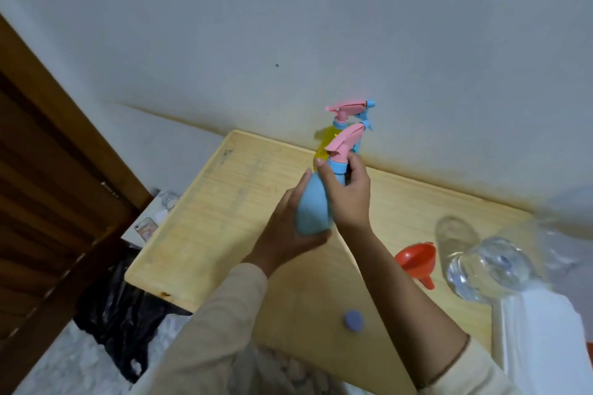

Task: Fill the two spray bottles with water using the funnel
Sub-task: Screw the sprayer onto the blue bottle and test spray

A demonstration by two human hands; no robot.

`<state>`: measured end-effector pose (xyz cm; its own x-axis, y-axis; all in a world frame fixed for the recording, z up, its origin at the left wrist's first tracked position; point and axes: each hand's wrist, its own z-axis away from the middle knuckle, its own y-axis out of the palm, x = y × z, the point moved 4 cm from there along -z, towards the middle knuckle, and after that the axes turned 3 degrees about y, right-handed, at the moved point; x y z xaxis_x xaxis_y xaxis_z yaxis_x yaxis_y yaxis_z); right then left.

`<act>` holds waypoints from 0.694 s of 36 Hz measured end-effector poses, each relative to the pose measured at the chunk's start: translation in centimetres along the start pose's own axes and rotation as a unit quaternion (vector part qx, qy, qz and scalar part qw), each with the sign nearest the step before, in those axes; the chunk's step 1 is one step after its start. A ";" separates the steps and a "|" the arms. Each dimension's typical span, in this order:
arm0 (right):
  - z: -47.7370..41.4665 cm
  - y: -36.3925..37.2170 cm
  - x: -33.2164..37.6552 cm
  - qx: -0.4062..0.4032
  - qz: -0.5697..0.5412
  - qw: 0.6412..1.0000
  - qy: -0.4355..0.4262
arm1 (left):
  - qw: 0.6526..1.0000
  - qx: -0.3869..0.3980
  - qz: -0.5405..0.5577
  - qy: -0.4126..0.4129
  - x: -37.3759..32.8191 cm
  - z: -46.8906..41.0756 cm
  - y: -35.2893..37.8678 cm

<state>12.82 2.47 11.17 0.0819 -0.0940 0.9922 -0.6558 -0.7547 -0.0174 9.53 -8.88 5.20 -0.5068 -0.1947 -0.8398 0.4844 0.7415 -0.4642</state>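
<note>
Blue spray bottle (313, 205) held above the tabletop (224, 202), both hands on it, sprayer head not yet off.

The left hand (288, 231) is wrapped around the bottle's lower body, fingers closed under its base; the right hand (348, 192) is curled around the blue collar just below the pink sprayer head (345, 141), apparently ready to unscrew it. The bottle's long axis leans up and away to the right, so the neck lies toward the right hand. The yellow spray bottle (325, 141) stands behind it near the wall. The red funnel (417, 258) lies on its side to the right, nearer the right hand, just beside the clear water bottle (491, 266). A blue cap (354, 321) rests on the near tabletop.
</note>
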 end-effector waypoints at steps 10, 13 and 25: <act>0.5 0.7 4.7 0.051 -0.116 0.991 0.037 | 0.993 -0.026 0.114 -0.010 -3.6 -0.6 -3.3; 0.3 0.9 5.6 0.056 -0.173 0.981 0.068 | 0.993 -0.025 0.113 -0.006 -4.4 -0.3 -4.4; 1.6 1.8 7.7 0.099 -0.259 0.956 0.098 | 0.995 -0.036 0.090 -0.008 -7.1 1.1 -6.3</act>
<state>13.51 -0.67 18.58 0.2027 0.4335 0.8781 -0.4097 -0.7769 0.4781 10.84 -12.84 13.77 -0.4053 -0.0641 -0.9119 0.5139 0.8091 -0.2853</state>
